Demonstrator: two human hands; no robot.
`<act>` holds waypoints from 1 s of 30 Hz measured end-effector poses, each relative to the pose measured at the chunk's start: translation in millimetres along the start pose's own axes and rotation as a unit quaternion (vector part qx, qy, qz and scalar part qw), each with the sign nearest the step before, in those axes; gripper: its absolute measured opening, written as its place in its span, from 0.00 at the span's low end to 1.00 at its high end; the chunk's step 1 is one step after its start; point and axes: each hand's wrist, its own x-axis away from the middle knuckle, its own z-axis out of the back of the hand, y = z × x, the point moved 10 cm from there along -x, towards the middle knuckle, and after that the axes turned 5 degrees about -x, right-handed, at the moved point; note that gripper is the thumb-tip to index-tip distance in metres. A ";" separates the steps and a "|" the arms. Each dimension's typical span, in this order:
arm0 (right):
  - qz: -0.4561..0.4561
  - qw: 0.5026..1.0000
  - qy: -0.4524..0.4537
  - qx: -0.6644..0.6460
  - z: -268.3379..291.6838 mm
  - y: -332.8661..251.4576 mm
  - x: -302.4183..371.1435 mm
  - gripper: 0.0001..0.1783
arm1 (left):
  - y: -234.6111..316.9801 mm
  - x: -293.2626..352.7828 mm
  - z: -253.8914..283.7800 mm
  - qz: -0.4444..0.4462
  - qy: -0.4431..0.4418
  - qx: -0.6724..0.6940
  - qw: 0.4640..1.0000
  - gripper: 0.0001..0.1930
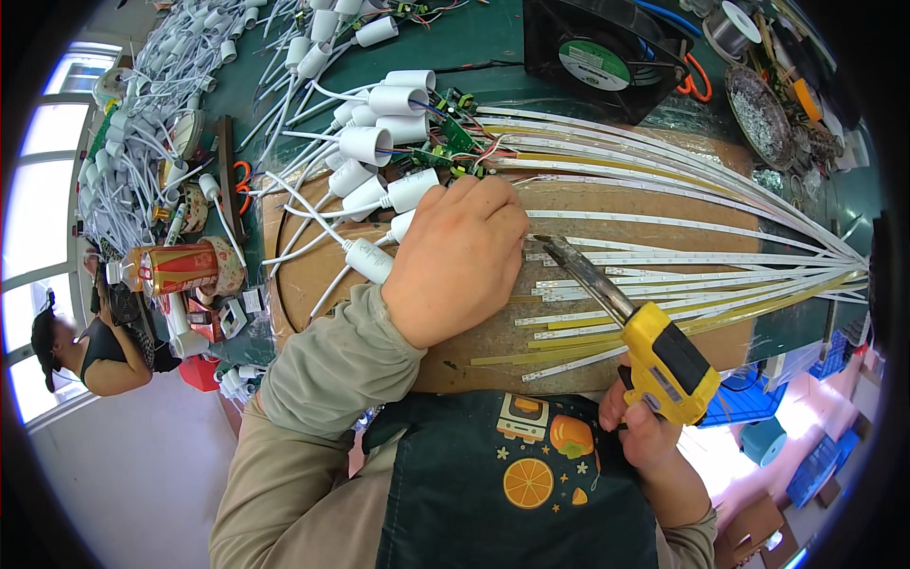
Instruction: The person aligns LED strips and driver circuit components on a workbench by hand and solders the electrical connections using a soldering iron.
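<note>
My right hand [646, 434] grips a yellow and black soldering gun [671, 365] by its handle. Its dark metal tip points up and left, close beside the fingers of my left hand [463, 261]. That left hand is closed over the inner ends of several thin white LED strips [654, 217]; its fingertips and whatever they pinch are hidden. Just beyond it lie white lamp sockets [365, 145] with white cables, wired to small green circuit boards [460, 139]. Cardboard [455, 358] lies under the strips, which fan together toward the right.
A black fan [607, 62] stands at the far side, near orange handles [700, 81] and a solder spool [732, 28]. More sockets [133, 152] are heaped at far left, behind a drink bottle [175, 268]. Another person [109, 351] sits at left. Blue crates [744, 400] stand lower right.
</note>
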 end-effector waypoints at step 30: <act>0.132 0.985 0.084 -0.077 40.5 -33.6 -18.7 0.44 | 4.8 0.8 2.7 0.011 -0.008 -0.020 1.000 0.03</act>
